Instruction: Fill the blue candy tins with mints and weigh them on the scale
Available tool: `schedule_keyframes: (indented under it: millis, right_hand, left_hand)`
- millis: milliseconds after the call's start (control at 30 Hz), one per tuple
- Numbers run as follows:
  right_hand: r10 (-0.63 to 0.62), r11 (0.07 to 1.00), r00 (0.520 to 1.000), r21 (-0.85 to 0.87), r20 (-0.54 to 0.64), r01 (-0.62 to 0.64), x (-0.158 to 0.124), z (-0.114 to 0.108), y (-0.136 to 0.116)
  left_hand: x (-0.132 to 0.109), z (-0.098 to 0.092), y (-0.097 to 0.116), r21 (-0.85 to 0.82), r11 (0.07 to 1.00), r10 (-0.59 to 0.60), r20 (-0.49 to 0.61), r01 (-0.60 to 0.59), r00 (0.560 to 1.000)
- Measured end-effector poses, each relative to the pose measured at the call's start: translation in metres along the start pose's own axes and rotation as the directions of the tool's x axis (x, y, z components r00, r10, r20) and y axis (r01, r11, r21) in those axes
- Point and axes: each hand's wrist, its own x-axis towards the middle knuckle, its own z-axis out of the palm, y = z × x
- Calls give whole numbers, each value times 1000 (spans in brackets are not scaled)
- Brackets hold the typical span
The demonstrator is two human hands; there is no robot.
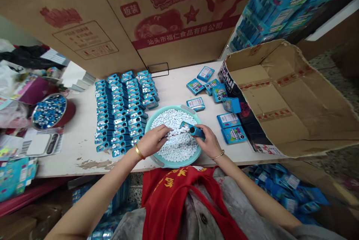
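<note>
A round mint-green basin (150, 157) full of small white candies (176, 154) sits at the table's front edge. My right hand (209, 142) grips a small blue candy box (197, 131) over the basin's right side. The box lies tilted, with its dark open end showing and white candies by its far end. My left hand (154, 141) is over the left side of the basin, fingers curled together at the candies; the fingertips are partly lost among them. To its left stand several rows of blue candy boxes (120, 113), open at the top with white candies showing.
Loose blue boxes (195, 86) lie right of the basin, beside a large open carton (269, 98). Tall cardboard cartons (179, 42) line the back. At left are a red bowl of shiny blue pieces (50, 111) and a small scale (42, 143). More boxes (286, 187) lie below the table.
</note>
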Motion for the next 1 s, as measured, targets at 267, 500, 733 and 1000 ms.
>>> schedule_keyframes:
  millis: [267,500,733,1000]
  right_hand:
    - [-102,995,995,-18,17,102,-1,17,-3]
    - [-105,994,994,-18,-7,105,-1,15,3]
    - [162,976,979,168,-126,-140,-3,8,12]
    - [352,874,930,394,-108,-285,-1,12,23]
  left_hand:
    - [29,-33,66,493,869,-155,231,21,960]
    - [29,-33,75,531,847,-127,203,0,971]
    - [-15,36,-30,285,886,-434,238,365,869]
    - [25,155,-28,29,927,-370,217,373,903]
